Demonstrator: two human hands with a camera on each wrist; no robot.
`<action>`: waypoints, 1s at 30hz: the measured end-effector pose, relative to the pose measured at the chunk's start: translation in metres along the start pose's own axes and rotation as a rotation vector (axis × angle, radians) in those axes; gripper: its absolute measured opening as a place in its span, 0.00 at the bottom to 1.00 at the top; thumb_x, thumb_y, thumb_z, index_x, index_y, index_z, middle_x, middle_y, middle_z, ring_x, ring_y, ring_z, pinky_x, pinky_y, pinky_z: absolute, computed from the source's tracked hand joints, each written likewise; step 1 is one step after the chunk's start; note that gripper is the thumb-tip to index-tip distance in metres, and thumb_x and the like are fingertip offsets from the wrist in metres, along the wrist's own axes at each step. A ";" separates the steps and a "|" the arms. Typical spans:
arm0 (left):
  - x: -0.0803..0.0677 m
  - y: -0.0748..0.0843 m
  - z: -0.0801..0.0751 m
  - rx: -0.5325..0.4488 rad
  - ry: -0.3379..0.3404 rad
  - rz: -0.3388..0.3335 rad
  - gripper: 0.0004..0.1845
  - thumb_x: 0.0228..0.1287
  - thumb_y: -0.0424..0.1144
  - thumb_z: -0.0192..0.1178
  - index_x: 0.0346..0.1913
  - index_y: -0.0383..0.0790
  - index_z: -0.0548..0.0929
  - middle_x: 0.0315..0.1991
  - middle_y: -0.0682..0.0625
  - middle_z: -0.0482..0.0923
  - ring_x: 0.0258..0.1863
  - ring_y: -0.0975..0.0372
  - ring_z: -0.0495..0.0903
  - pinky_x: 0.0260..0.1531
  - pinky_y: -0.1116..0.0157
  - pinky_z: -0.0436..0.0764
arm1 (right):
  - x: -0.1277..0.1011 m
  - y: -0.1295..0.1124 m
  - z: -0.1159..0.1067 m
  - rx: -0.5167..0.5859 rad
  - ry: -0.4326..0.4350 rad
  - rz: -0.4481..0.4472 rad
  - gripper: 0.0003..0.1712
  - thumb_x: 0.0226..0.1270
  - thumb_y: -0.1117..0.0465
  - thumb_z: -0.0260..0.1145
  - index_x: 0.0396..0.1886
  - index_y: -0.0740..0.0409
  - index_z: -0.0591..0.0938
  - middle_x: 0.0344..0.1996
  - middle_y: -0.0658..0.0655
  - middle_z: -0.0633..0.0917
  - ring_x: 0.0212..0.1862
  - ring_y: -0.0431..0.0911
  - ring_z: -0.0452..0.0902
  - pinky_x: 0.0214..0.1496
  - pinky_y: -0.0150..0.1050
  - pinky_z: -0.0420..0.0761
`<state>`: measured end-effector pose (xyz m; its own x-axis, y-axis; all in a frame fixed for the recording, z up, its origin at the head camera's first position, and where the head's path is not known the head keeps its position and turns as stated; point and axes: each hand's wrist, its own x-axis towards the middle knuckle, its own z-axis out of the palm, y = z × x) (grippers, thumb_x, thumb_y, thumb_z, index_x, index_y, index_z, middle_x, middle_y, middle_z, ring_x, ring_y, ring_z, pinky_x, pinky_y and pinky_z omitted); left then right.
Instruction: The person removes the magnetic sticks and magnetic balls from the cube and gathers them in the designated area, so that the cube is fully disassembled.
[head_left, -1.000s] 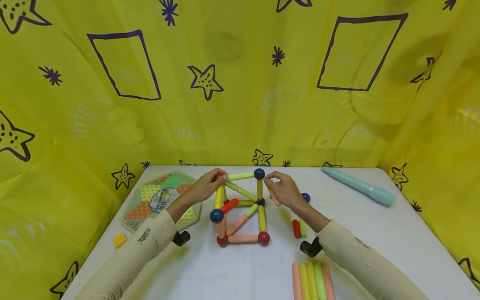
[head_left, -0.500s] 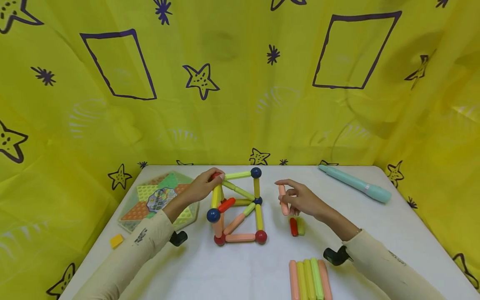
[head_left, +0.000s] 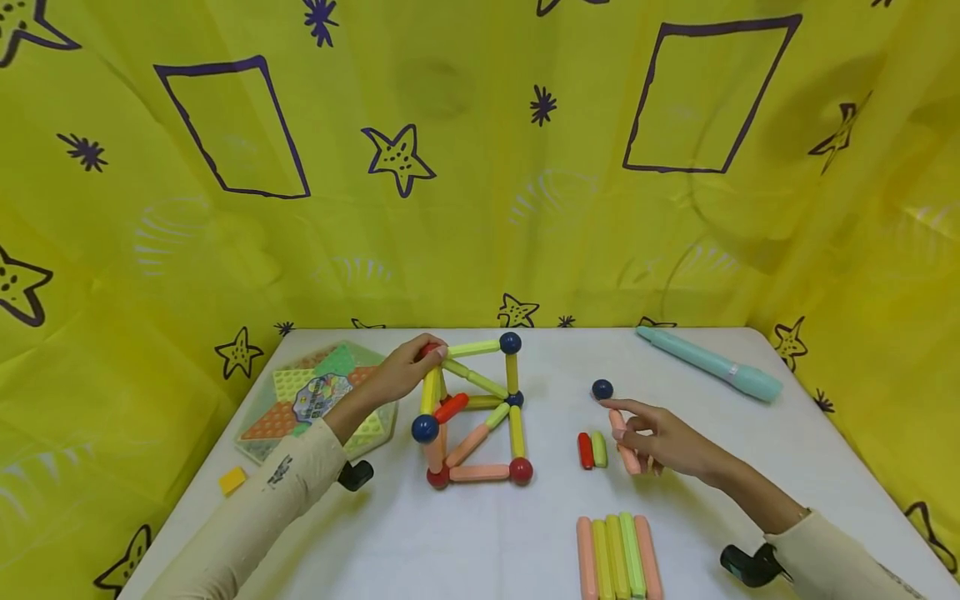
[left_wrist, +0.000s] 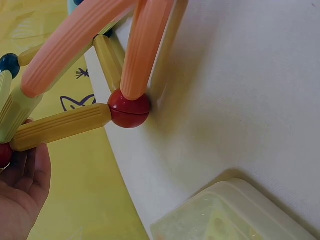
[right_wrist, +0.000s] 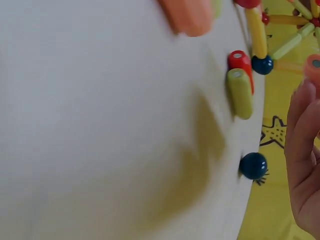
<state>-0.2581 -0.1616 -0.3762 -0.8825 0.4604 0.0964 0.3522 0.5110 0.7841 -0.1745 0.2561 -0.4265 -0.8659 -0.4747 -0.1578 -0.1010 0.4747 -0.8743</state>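
A frame of coloured magnetic rods and balls (head_left: 480, 473) stands on the white table. My left hand (head_left: 401, 371) grips the red ball (left_wrist: 4, 155) at its upper back left corner, where several rods meet. To the right of the frame, my right hand (head_left: 675, 443) pinches a short pink magnetic rod (head_left: 631, 461) above the table, index finger extended. Just beyond that fingertip lies a loose blue ball (head_left: 602, 389). A short red rod (head_left: 585, 451) and a short light green rod (head_left: 599, 449) lie side by side, left of the held rod.
Several long rods (head_left: 617, 550) lie in a row at the front right. A clear hexagonal case (head_left: 255, 450) with coloured pieces sits at the left, near a small orange block (head_left: 232, 481). A teal pen-shaped object (head_left: 708, 363) lies at the back right, before a yellow curtain (head_left: 465, 250).
My right hand has drawn away from the frame, rightward and toward the front, carrying the pink magnetic rod. My left hand keeps its grip on the red ball.
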 end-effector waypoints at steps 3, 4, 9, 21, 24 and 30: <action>-0.006 0.015 -0.003 0.005 -0.002 0.003 0.15 0.80 0.35 0.47 0.57 0.26 0.75 0.35 0.45 0.72 0.34 0.58 0.67 0.39 0.61 0.68 | -0.009 0.009 0.000 0.001 -0.003 0.000 0.33 0.76 0.57 0.61 0.74 0.63 0.64 0.29 0.56 0.79 0.20 0.43 0.75 0.20 0.37 0.75; -0.007 0.018 -0.003 0.006 0.000 0.004 0.15 0.80 0.34 0.47 0.57 0.26 0.75 0.36 0.45 0.72 0.34 0.58 0.67 0.39 0.62 0.68 | -0.012 0.012 0.000 0.003 -0.007 0.000 0.32 0.76 0.57 0.62 0.73 0.64 0.65 0.29 0.56 0.79 0.19 0.42 0.74 0.20 0.36 0.75; -0.002 0.005 -0.001 0.007 0.005 0.002 0.15 0.81 0.35 0.46 0.58 0.27 0.74 0.37 0.45 0.72 0.35 0.58 0.68 0.39 0.62 0.68 | -0.027 0.028 -0.002 0.030 -0.071 0.001 0.27 0.75 0.61 0.61 0.67 0.69 0.68 0.25 0.53 0.80 0.19 0.38 0.72 0.19 0.33 0.73; 0.009 -0.023 0.001 0.008 0.012 0.015 0.17 0.81 0.43 0.48 0.59 0.35 0.76 0.37 0.47 0.73 0.35 0.58 0.69 0.38 0.61 0.69 | -0.058 0.034 0.002 -0.040 -0.179 0.034 0.22 0.73 0.62 0.63 0.61 0.68 0.76 0.30 0.54 0.79 0.22 0.37 0.72 0.21 0.32 0.72; 0.009 -0.023 0.001 0.010 0.010 0.015 0.16 0.81 0.43 0.48 0.59 0.35 0.76 0.37 0.46 0.73 0.35 0.58 0.69 0.37 0.62 0.69 | -0.062 0.036 0.004 -0.051 -0.197 -0.017 0.21 0.73 0.61 0.64 0.59 0.70 0.78 0.30 0.50 0.80 0.22 0.34 0.71 0.21 0.31 0.73; 0.009 -0.025 0.002 0.009 0.000 0.004 0.16 0.81 0.43 0.47 0.59 0.37 0.75 0.38 0.47 0.72 0.36 0.58 0.69 0.39 0.61 0.69 | -0.067 0.041 0.011 -0.017 -0.221 -0.067 0.20 0.72 0.64 0.63 0.58 0.72 0.77 0.29 0.46 0.80 0.22 0.32 0.71 0.21 0.31 0.74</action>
<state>-0.2739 -0.1688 -0.3958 -0.8809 0.4625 0.1000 0.3591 0.5158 0.7779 -0.1153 0.2989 -0.4569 -0.7286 -0.6556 -0.1983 -0.1646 0.4486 -0.8784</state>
